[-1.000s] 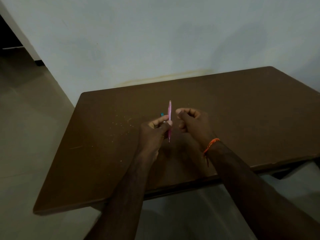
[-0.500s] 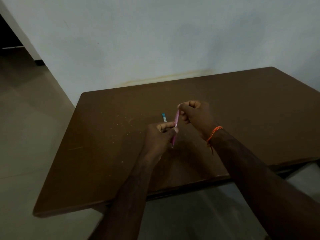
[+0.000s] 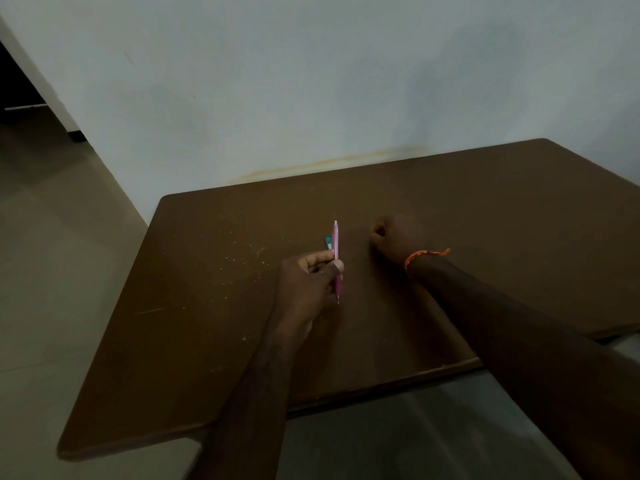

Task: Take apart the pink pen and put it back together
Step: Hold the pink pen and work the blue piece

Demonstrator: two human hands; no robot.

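I am holding the pink pen [image 3: 335, 258] in my left hand [image 3: 308, 282], pinching it at about mid-barrel between thumb and forefinger so that it is standing nearly upright above the middle of the brown tabletop [image 3: 180, 306], tip pointing down and near, cap end pointing far. My right hand [image 3: 394, 239] is hovering well apart to the right, its grip curled into a loose fist; I cannot tell whether it is keeping any small part inside. I am judging the pen to be light, thin, stiff plastic, smooth enough to twist out of a loose pinch, so I am keeping the left grip narrow and firm on the barrel and planning to take the far end with the right fingertips for any twisting or pulling. Its small inner parts would probably be easy to lose on this dark surface. A small teal piece [image 3: 327, 242] is lying on the tabletop just beyond my left fingers. I am reading no brand, label or writing anywhere; the light is too dim.
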